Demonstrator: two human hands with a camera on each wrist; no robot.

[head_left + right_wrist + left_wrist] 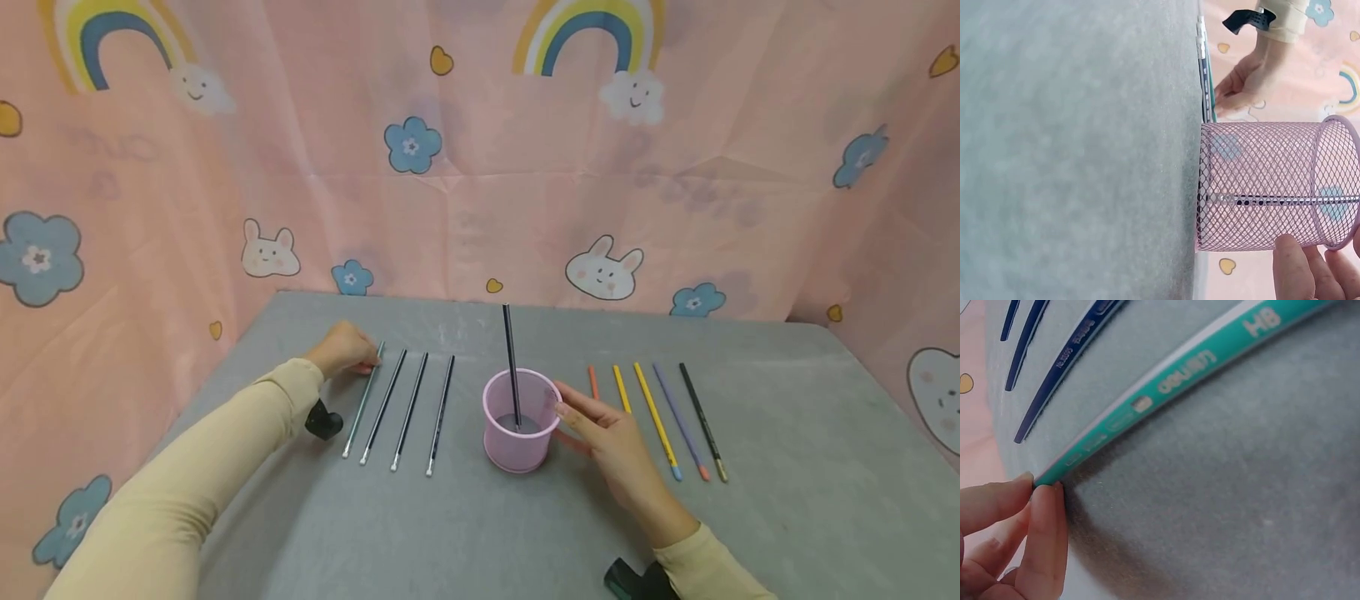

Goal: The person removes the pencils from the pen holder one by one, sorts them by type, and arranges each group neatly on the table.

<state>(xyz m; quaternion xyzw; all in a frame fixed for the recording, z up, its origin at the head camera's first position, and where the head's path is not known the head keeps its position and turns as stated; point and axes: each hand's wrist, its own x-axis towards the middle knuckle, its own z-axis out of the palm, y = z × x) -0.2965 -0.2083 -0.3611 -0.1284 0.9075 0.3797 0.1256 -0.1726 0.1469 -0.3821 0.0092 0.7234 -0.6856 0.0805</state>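
My left hand [345, 348] pinches the far end of a green pencil [363, 400], which lies leftmost in a row on the table. In the left wrist view, thumb and fingertips meet on the tip of this pencil [1147, 403], marked HB. Three dark blue pencils [409, 412] with white ends lie to its right. At the middle of the table stands a pink mesh pencil cup [517, 452], with one dark pencil [511, 350] upright inside. My right hand [611, 442] holds the cup's right side near the rim, thumb and fingers against the mesh [1260, 162].
Right of the cup lie several more pencils: an orange one [593, 382], two yellow ones [656, 421], a purple one [681, 422] and a black one [703, 422]. My right forearm passes in front of them. A pink patterned cloth [480, 217] hangs behind the grey table [450, 542].
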